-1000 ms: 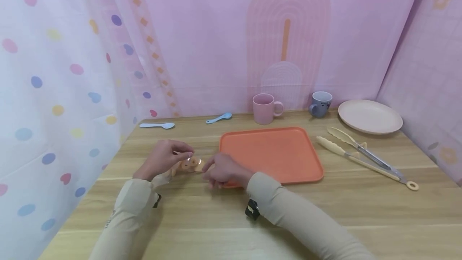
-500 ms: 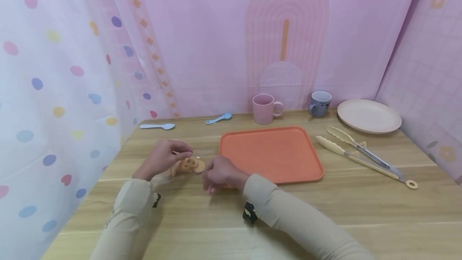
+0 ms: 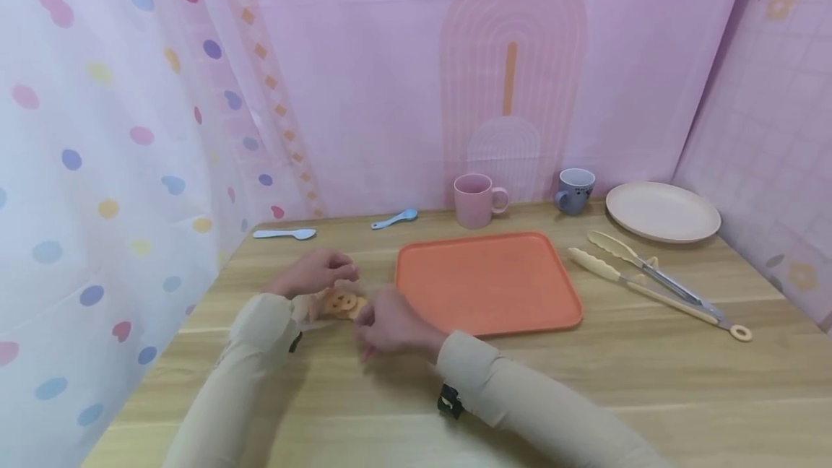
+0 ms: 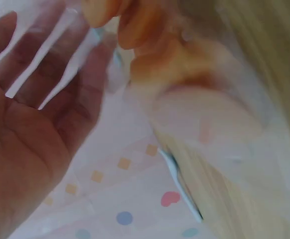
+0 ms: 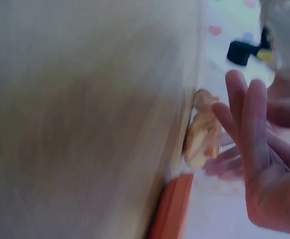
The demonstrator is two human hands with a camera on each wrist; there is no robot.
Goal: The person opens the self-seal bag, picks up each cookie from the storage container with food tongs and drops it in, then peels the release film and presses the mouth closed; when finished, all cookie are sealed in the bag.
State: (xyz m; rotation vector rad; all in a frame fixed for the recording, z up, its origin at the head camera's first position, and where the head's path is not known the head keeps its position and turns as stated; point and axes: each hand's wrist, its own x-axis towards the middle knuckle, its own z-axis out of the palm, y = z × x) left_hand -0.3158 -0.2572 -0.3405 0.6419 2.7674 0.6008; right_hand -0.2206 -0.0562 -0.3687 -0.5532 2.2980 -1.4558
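A clear plastic bag (image 3: 310, 305) holds several golden-brown pieces (image 3: 343, 302), some with holes like a smiling face; it lies on the table left of the orange tray. My left hand (image 3: 318, 271) is over the bag's far side, and in the left wrist view its fingers (image 4: 50, 64) are long and slightly bent beside the film. From the right, my right hand (image 3: 390, 323) reaches the bag's near end, its thumb side overlapping the last piece. Extended, blurred fingers (image 5: 254, 124) show in the right wrist view, beside the pieces (image 5: 202, 134).
An orange tray (image 3: 487, 284) lies right of the bag. Behind stand a pink mug (image 3: 473, 202) and a grey-blue mug (image 3: 575, 192). Two light-blue spoons lie at the back left. Cream-tipped tongs (image 3: 656, 286) and a beige plate (image 3: 663, 212) are on the right.
My left hand has shifted slightly right and flattened over the bag. The right hand has moved a little left, closer to the pieces. The head view has tilted slightly upward.
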